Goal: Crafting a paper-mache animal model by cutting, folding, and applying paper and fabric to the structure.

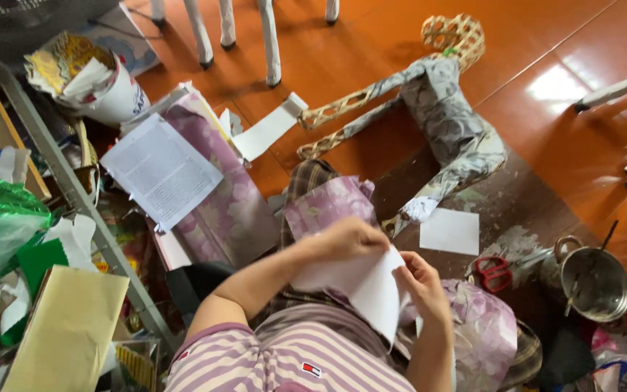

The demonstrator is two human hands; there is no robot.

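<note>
Both hands grip one white paper sheet (361, 283) over the lap, near centre: the left hand (346, 238) pinches its top edge closed, the right hand (424, 284) pinches the right edge. The sheet looks light, limp, easily torn; it is best held by its edges.
</note>
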